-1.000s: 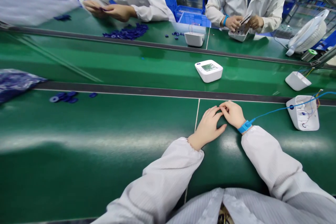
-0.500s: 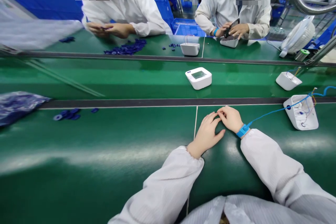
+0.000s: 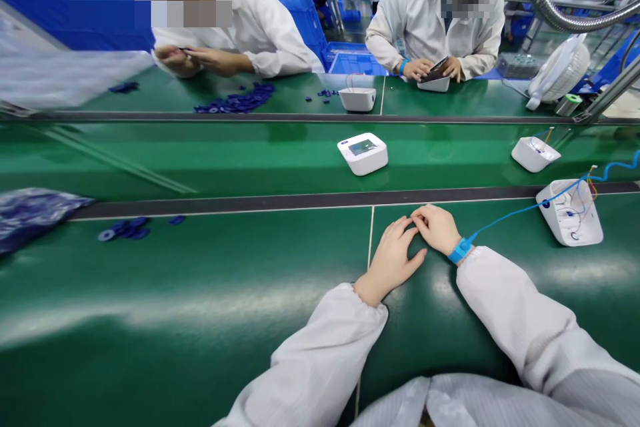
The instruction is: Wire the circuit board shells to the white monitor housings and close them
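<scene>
My left hand [image 3: 395,253] rests on the green worktable [image 3: 200,307], palm down, fingers stretched forward and thumb held apart, with nothing visible in it. Beside it my right hand [image 3: 437,228] lies with curled, closed fingers, their tips touching or nearly touching the left fingertips. I see nothing in the right hand, though its palm is hidden. A blue wrist strap [image 3: 461,250] circles my right wrist. To the right, an open white plastic housing [image 3: 583,230] with wires sits on the table. A white device with a display [image 3: 370,161] lies on the green conveyor belt [image 3: 250,160] ahead.
Another open white housing [image 3: 533,157] rides the belt. Blue round parts [image 3: 131,228] and a bag of blue parts [image 3: 35,213] lie left. Across the belt, one co-worker [image 3: 280,20] handles a small part; another [image 3: 415,13] holds a dark panel [image 3: 436,72] at a white housing.
The white device and the housing on the belt have shifted left. The co-worker at right has lowered the dark panel onto a white housing. My hands stay as they were; the view tilts slightly.
</scene>
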{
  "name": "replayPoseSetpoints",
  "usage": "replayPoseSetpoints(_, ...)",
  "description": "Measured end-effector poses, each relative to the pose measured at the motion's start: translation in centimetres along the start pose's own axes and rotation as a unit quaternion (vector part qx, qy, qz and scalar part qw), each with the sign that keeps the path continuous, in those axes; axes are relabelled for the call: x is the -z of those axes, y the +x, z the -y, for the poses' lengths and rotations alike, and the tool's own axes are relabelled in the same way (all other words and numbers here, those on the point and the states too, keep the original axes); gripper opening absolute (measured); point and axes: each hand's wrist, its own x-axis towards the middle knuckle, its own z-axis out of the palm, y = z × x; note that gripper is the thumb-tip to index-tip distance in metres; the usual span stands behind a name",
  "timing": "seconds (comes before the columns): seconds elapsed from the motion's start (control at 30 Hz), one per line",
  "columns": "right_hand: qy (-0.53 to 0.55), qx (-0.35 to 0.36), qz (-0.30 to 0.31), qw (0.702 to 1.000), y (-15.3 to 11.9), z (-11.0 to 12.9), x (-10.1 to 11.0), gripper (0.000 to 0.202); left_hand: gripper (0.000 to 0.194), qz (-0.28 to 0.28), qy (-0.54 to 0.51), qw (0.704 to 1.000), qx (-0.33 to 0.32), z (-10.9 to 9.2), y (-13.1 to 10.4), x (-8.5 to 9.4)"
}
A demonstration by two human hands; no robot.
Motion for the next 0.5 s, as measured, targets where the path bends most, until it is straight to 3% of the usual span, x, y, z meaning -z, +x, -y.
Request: replayPoseSetpoints(0.5, -0.010, -0.002, 0.005, 1.000, -0.01, -0.01, 0.04, 0.012, 0.049, 0.000, -0.001, 1.000, 0.002, -0.33, 0.11, 0.25)
